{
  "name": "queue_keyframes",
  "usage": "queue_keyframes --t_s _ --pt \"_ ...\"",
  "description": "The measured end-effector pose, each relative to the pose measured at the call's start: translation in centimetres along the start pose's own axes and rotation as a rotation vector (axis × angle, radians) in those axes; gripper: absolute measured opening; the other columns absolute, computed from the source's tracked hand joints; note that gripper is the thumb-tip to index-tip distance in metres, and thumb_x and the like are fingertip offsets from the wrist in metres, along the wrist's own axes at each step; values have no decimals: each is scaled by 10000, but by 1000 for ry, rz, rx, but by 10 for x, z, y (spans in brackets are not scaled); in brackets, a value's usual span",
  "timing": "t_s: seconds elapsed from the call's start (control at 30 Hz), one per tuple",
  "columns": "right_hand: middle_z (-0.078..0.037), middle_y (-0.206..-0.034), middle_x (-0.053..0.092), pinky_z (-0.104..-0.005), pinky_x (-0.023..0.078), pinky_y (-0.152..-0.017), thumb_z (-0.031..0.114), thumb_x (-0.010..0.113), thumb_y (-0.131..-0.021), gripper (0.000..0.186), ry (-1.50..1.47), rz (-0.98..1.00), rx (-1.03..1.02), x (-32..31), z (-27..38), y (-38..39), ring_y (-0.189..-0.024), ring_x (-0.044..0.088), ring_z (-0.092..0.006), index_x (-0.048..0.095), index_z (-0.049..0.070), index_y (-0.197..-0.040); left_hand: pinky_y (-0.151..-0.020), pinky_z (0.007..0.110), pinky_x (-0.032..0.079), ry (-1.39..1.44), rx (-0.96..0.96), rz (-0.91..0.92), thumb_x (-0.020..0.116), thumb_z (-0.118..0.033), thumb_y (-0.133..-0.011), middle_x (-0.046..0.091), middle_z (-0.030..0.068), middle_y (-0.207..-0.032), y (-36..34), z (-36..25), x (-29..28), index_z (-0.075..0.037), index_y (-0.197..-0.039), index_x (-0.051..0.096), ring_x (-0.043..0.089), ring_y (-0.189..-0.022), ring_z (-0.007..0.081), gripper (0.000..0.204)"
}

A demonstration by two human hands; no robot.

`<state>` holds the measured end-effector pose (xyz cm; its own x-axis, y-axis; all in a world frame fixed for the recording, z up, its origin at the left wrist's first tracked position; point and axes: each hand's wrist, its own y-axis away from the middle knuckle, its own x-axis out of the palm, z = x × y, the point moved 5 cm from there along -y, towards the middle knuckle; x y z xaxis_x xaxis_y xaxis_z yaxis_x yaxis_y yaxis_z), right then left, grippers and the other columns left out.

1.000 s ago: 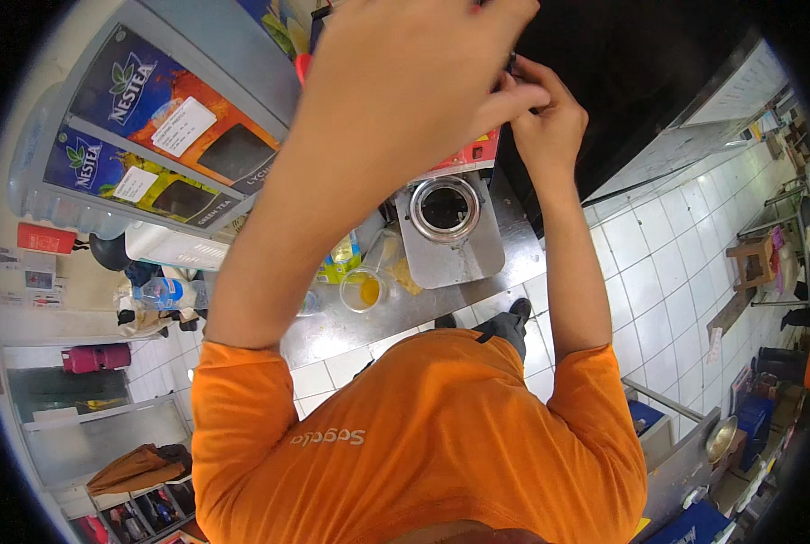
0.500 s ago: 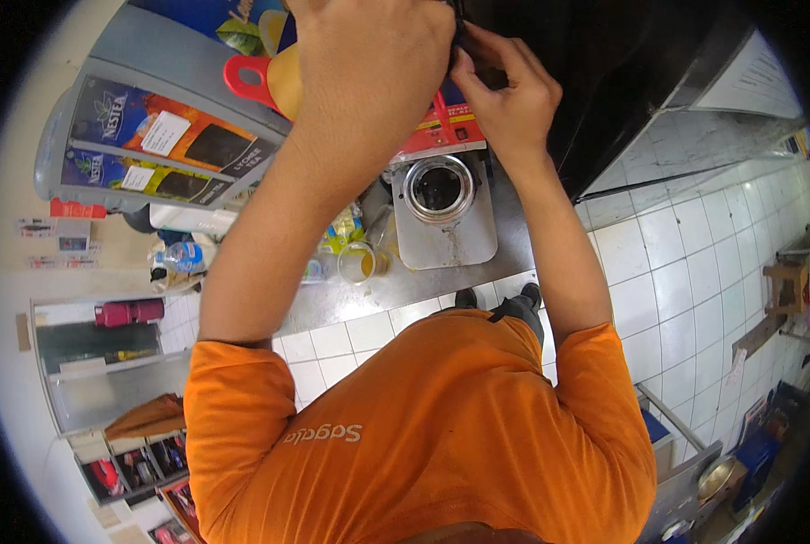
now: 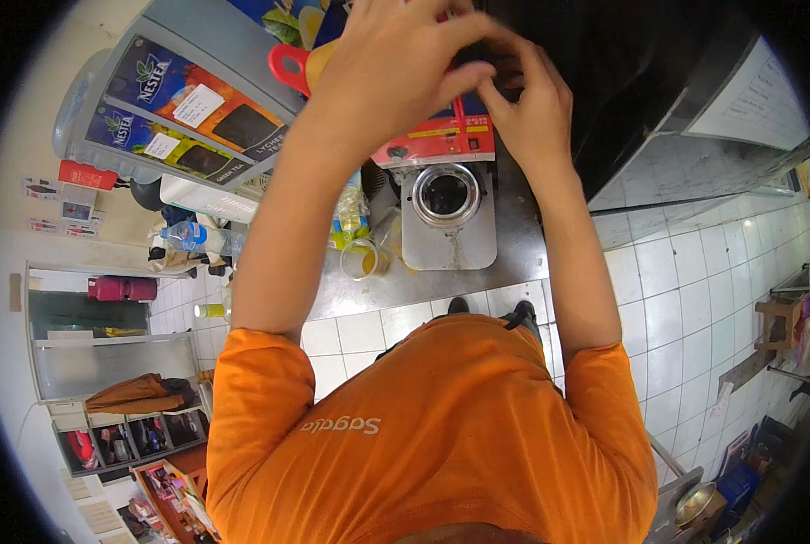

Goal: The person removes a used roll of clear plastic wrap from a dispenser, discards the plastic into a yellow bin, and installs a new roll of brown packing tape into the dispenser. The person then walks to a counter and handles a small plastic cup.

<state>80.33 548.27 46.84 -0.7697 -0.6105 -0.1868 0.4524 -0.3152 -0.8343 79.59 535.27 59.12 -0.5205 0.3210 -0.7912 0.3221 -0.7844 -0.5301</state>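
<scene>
At the top of the view, both my hands are raised over a red cup sealing machine (image 3: 441, 140). My left hand (image 3: 400, 54) has its thumb and fingers bent toward a dark part, with the fingertips partly out of sight. Close beside it, my right hand (image 3: 536, 100) curls its thumb and fingers round the same dark spot. What they grip there is hidden in shadow. Below them, the machine's round metal cup ring (image 3: 442, 194) sits over a steel base plate (image 3: 448, 249). A clear cup with yellow liquid (image 3: 365, 260) stands left of the plate.
On the left stands a grey drink dispenser (image 3: 196, 113) with tea pictures. A red handle (image 3: 287, 68) on a tan vessel juts out near my left wrist. Tall black equipment (image 3: 641, 72) rises at right. The dark counter edge (image 3: 514, 279) borders white floor tiles.
My left hand has loosened from a tight fist, its thumb now stretched toward my right hand. The view has shifted slightly, and more of the red machine panel shows.
</scene>
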Motion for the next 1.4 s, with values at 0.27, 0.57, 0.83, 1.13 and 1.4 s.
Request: queue_keyframes --t_s 0.27,0.57,0.83,1.13,1.4 --pt "16 -1091 630 -343 439 -885 203 764 -797 301 837 481 -578 3 62 -48 -1032 556 -192 698 110 -1076 -862 363 488 -297 10 101 873 -302 -678 677 110 -1038 50 71 26 -126 -1394 476 669 -957 288 838" --pt "-43 -1001 625 -346 470 -857 191 727 -848 237 737 585 -719 6 67 -63 -968 598 -217 669 50 -1029 -832 394 519 -247 -12 180 901 -411 -560 696 119 -1049 49 80 27 -150 -1297 460 704 -972 298 897" --pt "-87 -955 617 -383 560 -786 214 676 -925 231 639 607 -784 -2 52 -48 -922 656 -266 613 36 -1059 -824 389 507 -205 118 -21 893 -449 -550 677 71 -988 58 79 21 -162 -1293 506 694 -931 256 886" --pt "-185 -1001 714 -364 565 -779 216 677 -942 287 239 934 -305 0 48 -67 -872 702 -294 658 -6 -1123 -812 362 477 -183 90 -69 920 -412 -526 621 62 -1015 72 72 13 -164 -1333 480 634 -912 241 952" --pt "-142 -945 670 -311 492 -631 140 704 -928 239 22 647 28 -4 52 -44 -651 574 -177 633 45 -1135 -817 336 483 -236 16 -93 886 -441 -542 630 30 -1085 75 69 15 -177 -1365 496 652 -952 214 948"
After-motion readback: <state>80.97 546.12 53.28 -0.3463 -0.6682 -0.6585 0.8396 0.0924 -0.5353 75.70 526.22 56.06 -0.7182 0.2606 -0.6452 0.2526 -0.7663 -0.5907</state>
